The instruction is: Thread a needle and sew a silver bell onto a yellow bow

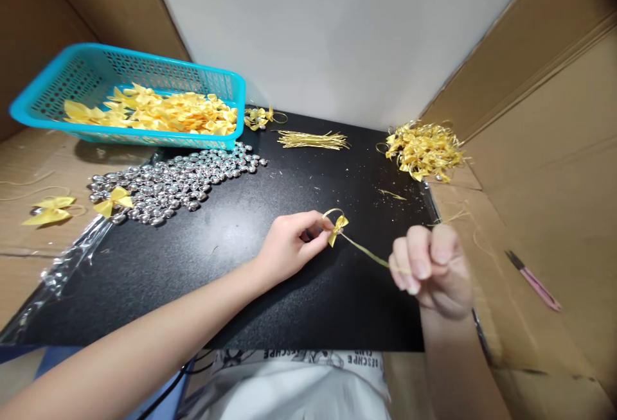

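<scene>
My left hand (289, 246) pinches a small yellow ribbon bow (337, 227) with a gold loop on it, just above the black mat (231, 259). A thin gold cord (369, 252) runs from the bow to my right hand (431, 269), whose fingers are closed on its other end. The cord is stretched between the two hands. Both hands are near the mat's front right part.
A turquoise basket (58, 86) of yellow bows stands back left. Silver beads (173, 182) lie in a heap on the mat, with cut gold cords (313, 140) behind and a pile of finished bows (424, 150) back right. Pink snips (535, 282) lie on cardboard at right.
</scene>
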The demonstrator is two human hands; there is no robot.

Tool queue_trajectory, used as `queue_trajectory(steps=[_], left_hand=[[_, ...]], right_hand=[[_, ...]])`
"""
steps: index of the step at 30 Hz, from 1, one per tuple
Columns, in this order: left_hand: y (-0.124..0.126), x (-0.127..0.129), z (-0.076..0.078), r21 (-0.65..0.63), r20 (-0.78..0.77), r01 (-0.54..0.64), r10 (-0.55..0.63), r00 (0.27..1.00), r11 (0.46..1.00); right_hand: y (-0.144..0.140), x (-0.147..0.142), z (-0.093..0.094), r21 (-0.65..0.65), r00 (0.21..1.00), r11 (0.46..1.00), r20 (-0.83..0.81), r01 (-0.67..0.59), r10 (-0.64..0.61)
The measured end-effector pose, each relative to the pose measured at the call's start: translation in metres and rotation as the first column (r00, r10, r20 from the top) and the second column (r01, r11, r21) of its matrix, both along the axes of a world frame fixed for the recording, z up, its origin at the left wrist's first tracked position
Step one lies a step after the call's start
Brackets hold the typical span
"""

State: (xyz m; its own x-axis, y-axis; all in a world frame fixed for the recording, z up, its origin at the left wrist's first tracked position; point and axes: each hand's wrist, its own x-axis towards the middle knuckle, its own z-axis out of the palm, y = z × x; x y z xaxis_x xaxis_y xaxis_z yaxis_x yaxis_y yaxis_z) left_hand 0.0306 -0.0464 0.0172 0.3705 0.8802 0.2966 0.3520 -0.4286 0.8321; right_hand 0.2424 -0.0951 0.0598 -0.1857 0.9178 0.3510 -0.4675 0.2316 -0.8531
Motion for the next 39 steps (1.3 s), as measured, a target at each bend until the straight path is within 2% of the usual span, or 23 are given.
queue_trajectory(steps=[2, 5, 9, 14, 16, 19, 22, 24, 27, 30, 33, 36, 39], left_hand=[[-0.001, 0.000, 0.002, 0.010, 0.011, -0.003, 0.003, 1.000, 1.000], [-0.002, 0.001, 0.003, 0.011, 0.036, -0.013, 0.013, 0.999, 1.000], [-0.003, 0.001, 0.003, -0.047, 0.089, 0.004, 0.000, 0.996, 0.999], [-0.005, 0.003, 0.000, -0.205, 0.179, 0.115, -0.078, 0.981, 0.972], [-0.007, 0.004, 0.000, -0.327, 0.254, 0.184, -0.101, 0.962, 0.927], [-0.009, 0.006, 0.000, -0.510, 0.406, 0.299, -0.081, 0.910, 0.806], [-0.009, 0.008, 0.001, -0.617, 0.501, 0.375, -0.023, 0.865, 0.692], [-0.009, 0.009, 0.002, -0.661, 0.520, 0.399, 0.005, 0.854, 0.636], [-0.009, 0.010, 0.004, -0.696, 0.535, 0.409, 0.046, 0.844, 0.591], [-0.010, 0.010, 0.006, -0.714, 0.555, 0.408, 0.104, 0.825, 0.569], [-0.011, 0.010, 0.006, -0.717, 0.583, 0.432, 0.132, 0.802, 0.547], [-0.011, 0.008, 0.006, -0.698, 0.600, 0.452, 0.109, 0.793, 0.555], [-0.011, 0.007, 0.006, -0.681, 0.581, 0.430, 0.080, 0.810, 0.593]], right_hand=[[-0.004, -0.003, -0.004, -0.025, 0.990, 0.993, 0.072, -0.119, 0.121], [-0.005, -0.003, -0.009, -0.067, 0.981, 0.988, 0.128, -0.140, 0.148], [0.000, -0.003, -0.008, -0.026, 0.995, 0.999, 0.091, -0.036, 0.039], [0.006, -0.007, -0.003, -0.030, 0.986, 0.985, 0.006, 0.169, -0.169], [0.006, -0.008, -0.002, -0.072, 0.967, 0.964, 0.006, 0.254, -0.255], [0.007, -0.008, -0.002, -0.113, 0.923, 0.916, 0.058, 0.385, -0.381], [0.009, -0.009, -0.003, -0.063, 0.877, 0.875, 0.062, 0.479, -0.476], [0.010, -0.010, -0.005, -0.019, 0.857, 0.858, 0.060, 0.514, -0.512], [0.009, -0.014, -0.010, -0.031, 0.862, 0.872, 0.176, 0.488, -0.476], [0.005, -0.020, -0.016, -0.064, 0.865, 0.930, 0.394, 0.361, -0.309], [0.002, -0.026, -0.019, -0.028, 0.792, 0.964, 0.577, 0.265, -0.201], [0.002, -0.031, -0.020, 0.039, 0.705, 0.963, 0.674, 0.266, -0.221], [0.004, -0.033, -0.019, 0.060, 0.672, 0.957, 0.700, 0.283, -0.242]])
